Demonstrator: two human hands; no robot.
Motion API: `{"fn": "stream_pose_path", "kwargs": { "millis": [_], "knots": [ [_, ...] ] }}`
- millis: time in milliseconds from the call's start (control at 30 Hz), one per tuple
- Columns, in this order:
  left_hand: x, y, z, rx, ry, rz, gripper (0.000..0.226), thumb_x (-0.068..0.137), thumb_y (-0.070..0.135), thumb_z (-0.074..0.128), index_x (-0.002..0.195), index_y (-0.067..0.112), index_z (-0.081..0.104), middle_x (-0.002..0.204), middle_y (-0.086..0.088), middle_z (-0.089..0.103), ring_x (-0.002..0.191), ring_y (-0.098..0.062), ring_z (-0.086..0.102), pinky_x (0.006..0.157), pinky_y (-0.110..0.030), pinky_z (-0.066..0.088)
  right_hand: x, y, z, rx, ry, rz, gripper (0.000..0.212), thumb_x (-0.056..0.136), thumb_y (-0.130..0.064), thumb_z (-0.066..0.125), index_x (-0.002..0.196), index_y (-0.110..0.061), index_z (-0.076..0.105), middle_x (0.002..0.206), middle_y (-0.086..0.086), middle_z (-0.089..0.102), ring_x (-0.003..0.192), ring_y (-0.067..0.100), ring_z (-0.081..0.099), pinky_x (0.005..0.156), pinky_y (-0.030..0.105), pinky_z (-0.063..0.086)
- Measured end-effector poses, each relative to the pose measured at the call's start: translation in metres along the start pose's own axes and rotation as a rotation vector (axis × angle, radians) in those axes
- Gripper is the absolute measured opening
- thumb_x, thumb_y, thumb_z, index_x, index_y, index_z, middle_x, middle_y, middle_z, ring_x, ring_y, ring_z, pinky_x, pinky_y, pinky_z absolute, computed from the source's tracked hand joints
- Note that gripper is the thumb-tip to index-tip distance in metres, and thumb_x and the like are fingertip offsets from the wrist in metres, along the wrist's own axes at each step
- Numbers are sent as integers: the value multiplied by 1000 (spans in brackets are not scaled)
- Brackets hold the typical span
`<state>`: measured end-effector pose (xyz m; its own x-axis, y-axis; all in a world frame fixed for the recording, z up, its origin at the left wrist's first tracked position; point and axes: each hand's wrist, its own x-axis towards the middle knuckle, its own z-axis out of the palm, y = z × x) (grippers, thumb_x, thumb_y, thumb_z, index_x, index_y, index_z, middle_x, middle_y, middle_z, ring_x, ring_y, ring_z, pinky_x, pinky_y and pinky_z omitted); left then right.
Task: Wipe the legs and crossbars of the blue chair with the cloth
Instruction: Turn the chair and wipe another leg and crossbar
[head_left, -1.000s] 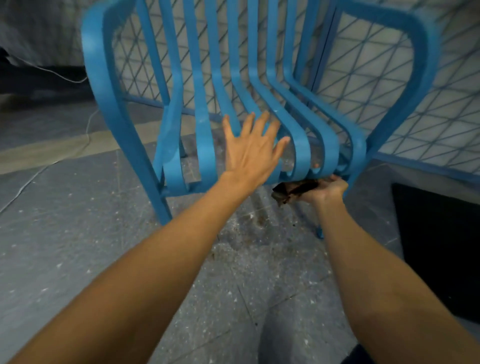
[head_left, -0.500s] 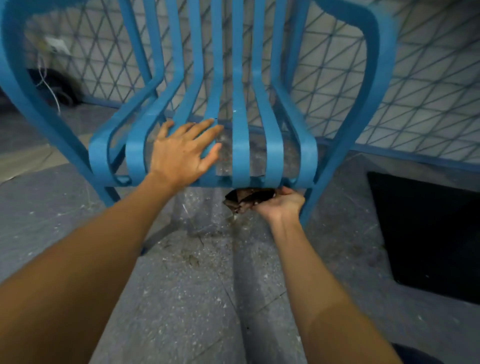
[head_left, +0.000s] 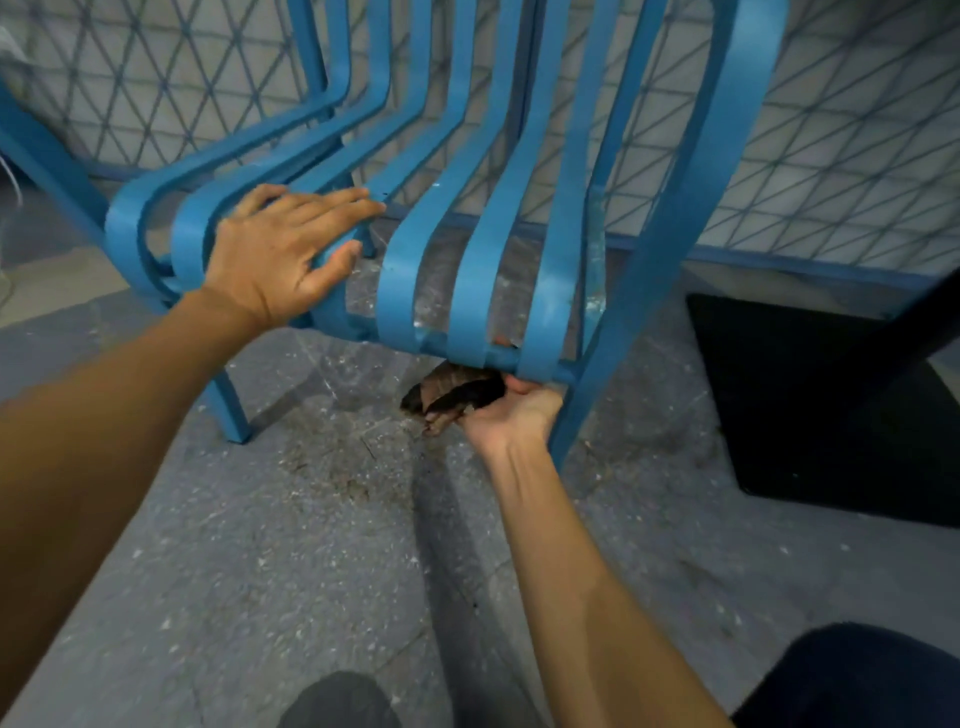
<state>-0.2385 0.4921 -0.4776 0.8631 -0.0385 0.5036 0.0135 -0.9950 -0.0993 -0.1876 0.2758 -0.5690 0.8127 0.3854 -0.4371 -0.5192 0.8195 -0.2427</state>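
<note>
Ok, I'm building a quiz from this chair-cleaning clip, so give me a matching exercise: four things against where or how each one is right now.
Things
1. left hand
2. right hand
3. cloth
4. black mat

Places or states
A. on the floor, right of the blue chair
B. fingers straight, on the seat slats
C. fingers curled, just below the front crossbar
D. dark brown, bunched

Pairs: 1-B, 2-C, 3-D, 4-A

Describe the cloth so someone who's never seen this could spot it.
Find the blue chair and follow its seat slats down to the front crossbar. Just beneath it, the right hand holds the cloth: dark brown and crumpled, against smooth blue bars.
</note>
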Motion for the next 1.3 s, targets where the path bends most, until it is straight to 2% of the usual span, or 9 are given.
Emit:
{"fn": "stream_pose_path", "kwargs": {
  "millis": [167, 300, 367, 467, 567, 667, 833, 1033, 1300],
  "knots": [
    [-5, 25, -3, -114, -9, -149, 48, 95, 42, 27, 139, 27, 41, 144, 0, 45, 132, -21, 42, 108, -55, 18, -16, -18, -16, -563, 81, 243, 28, 82, -5, 34, 81, -12, 62, 81, 10, 56, 73, 25, 53, 83, 35, 47],
    [-28, 80, -19, -238, 128, -62, 42, 90, 19, 44, 132, 16, 48, 134, -3, 53, 126, -20, 48, 110, -53, 18, -50, -72, -25, -1501, -241, 637, 38, 91, 4, 35, 103, -16, 66, 101, 10, 59, 87, 22, 56, 77, 31, 50],
    [-33, 106, -22, -266, 177, -20, 39, 90, 21, 48, 129, 15, 52, 129, -3, 56, 121, -19, 51, 111, -48, 20, -61, -106, -28, -1806, -316, 631, 48, 86, 9, 43, 121, -18, 61, 113, 7, 58, 91, 18, 57, 74, 26, 52],
    [-22, 132, -16, -225, 99, 81, 45, 92, 36, 47, 133, 18, 50, 133, -1, 54, 122, -18, 50, 111, -49, 18, -77, -146, -36, -1869, -131, 294, 67, 80, 14, 51, 133, -27, 50, 119, 4, 57, 91, 12, 58, 75, 27, 52],
    [-5, 140, -7, -114, 2, 193, 59, 91, 54, 40, 141, 24, 40, 143, 2, 46, 133, -20, 41, 110, -55, 18, -96, -156, -42, -1489, 149, -404, 56, 81, 8, 55, 126, -27, 54, 116, -2, 61, 94, 8, 59, 70, 25, 53],
    [6, 136, -1, -77, 4, 234, 65, 90, 61, 37, 145, 27, 33, 148, 3, 39, 138, -20, 35, 111, -57, 13, -105, -133, -46, -1229, 103, -957, 54, 86, 1, 60, 133, -23, 48, 123, -13, 55, 116, 6, 55, 93, 23, 51],
    [8, 132, 6, -39, 5, 247, 70, 89, 63, 37, 149, 31, 21, 152, 5, 34, 142, -18, 25, 111, -56, 14, -71, -97, -52, -1432, -128, -1512, 44, 86, -3, 68, 127, -7, 54, 124, 10, 52, 120, 14, 49, 105, 25, 38],
    [14, 127, 8, 5, 89, 296, 69, 90, 65, 35, 149, 29, 25, 139, 3, 49, 138, -22, 34, 104, -46, 26, -11, -94, -100, -1887, -322, -1735, 49, 87, -3, 65, 128, -22, 48, 126, 6, 38, 101, 27, 40, 91, 35, 38],
    [10, 127, 25, 11, 173, 253, 68, 91, 64, 31, 149, 31, 23, 135, 4, 52, 139, -20, 33, 92, -46, 31, 26, -82, -203, -2341, -512, -1301, 70, 75, 3, 77, 132, -22, 44, 118, 5, 40, 89, 28, 47, 67, 40, 53]
  ]
}}
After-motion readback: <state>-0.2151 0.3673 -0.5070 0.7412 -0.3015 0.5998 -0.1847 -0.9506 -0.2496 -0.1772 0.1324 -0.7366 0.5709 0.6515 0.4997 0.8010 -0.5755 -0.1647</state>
